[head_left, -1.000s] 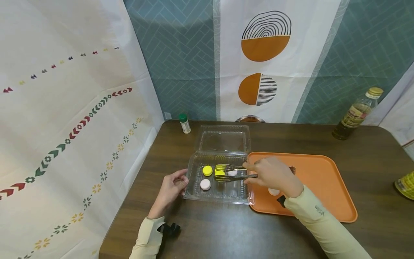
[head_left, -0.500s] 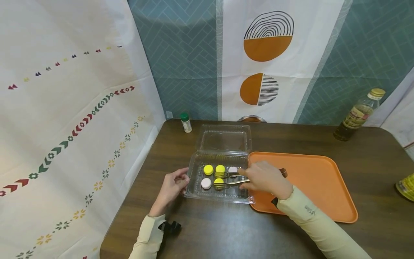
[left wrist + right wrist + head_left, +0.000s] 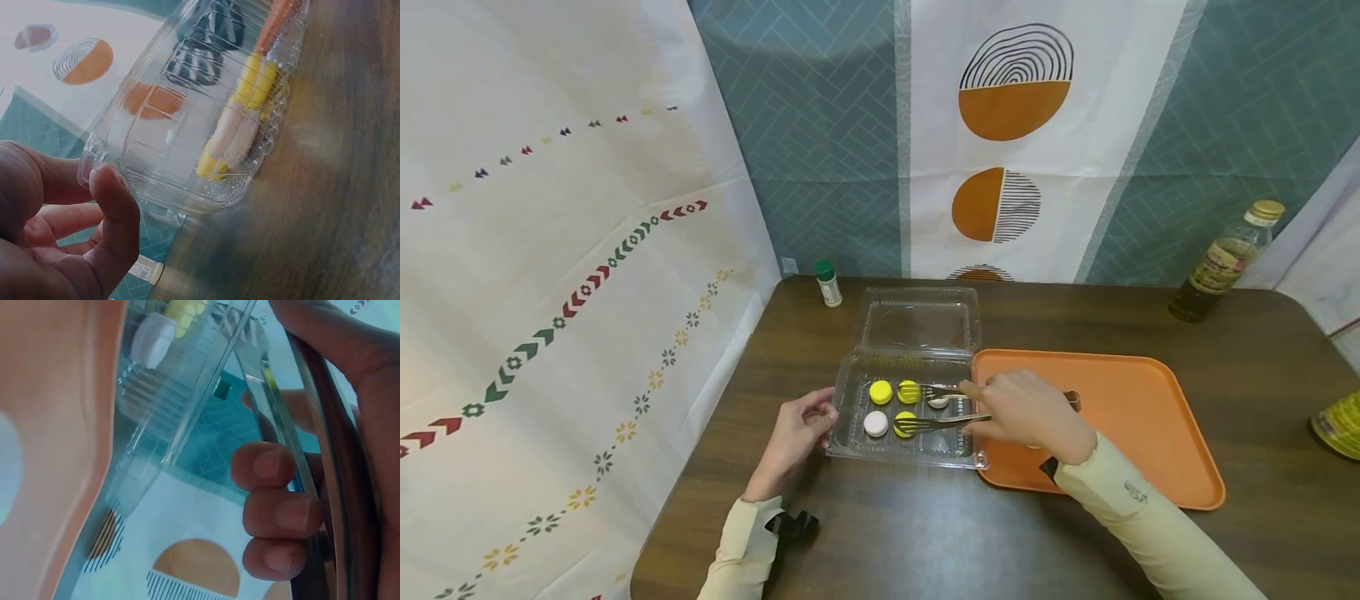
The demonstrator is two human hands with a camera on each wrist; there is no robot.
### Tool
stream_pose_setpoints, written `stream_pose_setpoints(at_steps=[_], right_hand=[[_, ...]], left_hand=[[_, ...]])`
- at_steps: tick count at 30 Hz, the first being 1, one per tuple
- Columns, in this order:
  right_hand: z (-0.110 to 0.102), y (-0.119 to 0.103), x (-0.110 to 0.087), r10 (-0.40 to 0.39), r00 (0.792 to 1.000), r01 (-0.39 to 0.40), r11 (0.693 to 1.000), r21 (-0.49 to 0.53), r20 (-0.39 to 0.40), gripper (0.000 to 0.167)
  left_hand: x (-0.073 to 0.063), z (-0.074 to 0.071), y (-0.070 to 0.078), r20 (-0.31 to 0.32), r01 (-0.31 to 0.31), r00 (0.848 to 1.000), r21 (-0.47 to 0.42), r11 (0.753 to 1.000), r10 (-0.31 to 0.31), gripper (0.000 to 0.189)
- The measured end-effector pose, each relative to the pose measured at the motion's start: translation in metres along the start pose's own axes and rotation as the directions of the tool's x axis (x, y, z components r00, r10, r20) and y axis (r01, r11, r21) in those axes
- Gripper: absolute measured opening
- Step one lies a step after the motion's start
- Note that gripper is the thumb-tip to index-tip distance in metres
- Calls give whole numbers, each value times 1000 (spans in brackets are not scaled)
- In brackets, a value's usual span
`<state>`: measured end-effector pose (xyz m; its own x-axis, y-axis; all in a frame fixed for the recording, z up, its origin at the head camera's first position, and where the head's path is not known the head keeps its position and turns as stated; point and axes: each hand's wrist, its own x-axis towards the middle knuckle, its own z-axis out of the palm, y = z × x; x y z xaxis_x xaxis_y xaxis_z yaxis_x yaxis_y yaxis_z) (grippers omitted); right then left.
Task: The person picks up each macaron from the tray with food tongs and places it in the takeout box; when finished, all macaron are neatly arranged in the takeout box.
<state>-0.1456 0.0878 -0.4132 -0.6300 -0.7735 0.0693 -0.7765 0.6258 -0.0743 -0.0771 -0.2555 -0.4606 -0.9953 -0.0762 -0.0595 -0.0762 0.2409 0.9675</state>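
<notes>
My left hand (image 3: 801, 427) pinches the left rim of a clear plastic clamshell container (image 3: 140, 140), which lies with its lid (image 3: 917, 321) folded back. Inside sit round macarons: a yellow macaron (image 3: 881, 392), a second yellow macaron (image 3: 909, 392) and a white macaron (image 3: 937, 399) in the back row. In front are a white macaron (image 3: 876, 423) and a yellow macaron (image 3: 905, 425). My right hand (image 3: 1030, 414) grips metal tongs (image 3: 284, 415) over the container. Their two tips stand apart, one overlapping the back middle yellow macaron, the other the front yellow macaron.
An orange tray (image 3: 1120, 387) adjoins the container's right side; a white round piece (image 3: 7, 465) shows on it in the right wrist view. A green-capped shaker (image 3: 828, 285) stands at the back left. An oil bottle (image 3: 1225, 262) and a yellow can (image 3: 1341, 427) are at the right.
The tongs came forward with a yellow macaron, which now sits in the front row beside the white one. Their arms have spread and drawn back slightly. The left hand has stayed at the rim.
</notes>
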Motion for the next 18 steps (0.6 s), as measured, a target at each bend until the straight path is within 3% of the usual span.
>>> stream_pose_setpoints(at_steps=[13, 18], right_hand=[[4, 13, -27, 21, 987, -26, 999, -34, -157, 60], [2, 20, -40, 59, 976, -58, 998, 9, -212, 41]], left_hand=[[-1, -2, -2, -3, -15, 1000, -4, 1000, 15, 40], [0, -1, -2, 0, -10, 1000, -7, 1000, 10, 41]])
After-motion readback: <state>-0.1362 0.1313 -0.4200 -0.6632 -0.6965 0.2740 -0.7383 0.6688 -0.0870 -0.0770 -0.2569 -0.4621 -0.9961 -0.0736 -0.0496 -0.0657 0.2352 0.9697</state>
